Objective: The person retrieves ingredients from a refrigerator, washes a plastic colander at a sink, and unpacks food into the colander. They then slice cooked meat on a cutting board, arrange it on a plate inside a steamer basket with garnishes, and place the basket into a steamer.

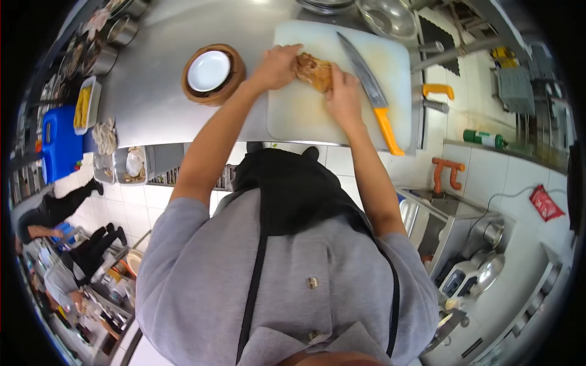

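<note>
A browned piece of cooked meat [313, 73] lies on the white cutting board [299, 119]. My left hand [278, 67] grips its left end, one finger stretched over the board. At the other end, my right hand [344, 96] has its fingers closed around the meat. To the right of that hand, a large knife [370, 82] with an orange handle rests slantwise on the board, its tip pointing away from me. Left of the board stands a round wooden holder [238, 80] with a small white dish [209, 71] in it.
The board sits at the right end of a steel table [159, 73]. A metal bowl [387, 17] is at the back. On the left are a blue container [60, 143], a white tray [94, 107] with yellow food and a cloth [105, 135]. Two people are at the lower left.
</note>
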Demonstrator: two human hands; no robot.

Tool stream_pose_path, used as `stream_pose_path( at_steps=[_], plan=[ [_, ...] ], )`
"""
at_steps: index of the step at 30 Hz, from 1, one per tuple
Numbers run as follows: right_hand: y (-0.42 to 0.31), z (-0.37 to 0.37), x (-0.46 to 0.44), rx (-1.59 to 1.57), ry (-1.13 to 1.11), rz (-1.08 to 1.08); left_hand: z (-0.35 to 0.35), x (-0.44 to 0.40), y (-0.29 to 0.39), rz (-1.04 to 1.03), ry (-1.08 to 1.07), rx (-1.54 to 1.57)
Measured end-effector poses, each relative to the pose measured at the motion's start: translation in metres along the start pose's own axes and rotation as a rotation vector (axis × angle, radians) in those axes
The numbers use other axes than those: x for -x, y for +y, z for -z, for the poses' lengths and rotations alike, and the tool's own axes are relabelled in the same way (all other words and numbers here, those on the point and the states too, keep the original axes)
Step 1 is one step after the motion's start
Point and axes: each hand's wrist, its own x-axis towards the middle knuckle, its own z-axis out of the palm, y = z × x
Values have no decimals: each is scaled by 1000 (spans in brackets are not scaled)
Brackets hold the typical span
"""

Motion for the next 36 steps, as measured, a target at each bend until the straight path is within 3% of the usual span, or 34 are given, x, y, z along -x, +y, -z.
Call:
stream_pose_path(
  at_steps=[2,4,5,7,9,10,12,13,14,15,16,17,19,20,22,27,29,31,36],
  plan=[
    [4,-13,-5,-180,31,-9,0,13,-11,-73,159,240],
    [13,-30,-1,-596,-22,-190,27,35,-7,-23,192,339],
    [2,-32,-8,-605,-42,-172,46,46,-2,-8,209,442],
    [-28,-22,-26,-951,-85,-202,83,72,-6,35,227,501],
    [-63,-15,-58,-1024,-179,-245,112,96,-19,247,381,824],
    [-81,-15,-73,-1089,-263,-291,127,104,-29,257,386,821],
    [-112,-23,-105,-1124,-371,-356,153,122,-49,566,395,1056],
    [-123,-33,-118,-1148,-474,-428,153,129,-72,576,408,1059],
    [-132,-51,-127,-1145,-497,-431,145,134,-104,659,362,775],
    [-140,-70,-134,-941,-565,-397,132,144,-123,737,302,496],
    [-148,-80,-141,-739,-617,-348,128,148,-125,732,392,548],
    [-152,-85,-145,-737,-619,-339,127,152,-128,733,401,548],
    [-159,-92,-146,-761,-472,-353,129,161,-119,425,591,-17],
    [-155,-96,-145,-755,-480,-355,125,159,-124,418,690,112],
    [-148,-98,-148,-954,-539,-349,121,155,-132,389,660,126],
    [-159,-95,-156,-738,-610,-263,123,140,-131,276,502,106],
    [-164,-94,-155,-688,-607,-249,123,136,-130,310,468,60],
    [-168,-89,-155,-553,-551,-95,129,137,-131,336,403,113],
    [-166,-77,-151,-500,-396,-121,174,150,-134,530,390,389]
  ],
)
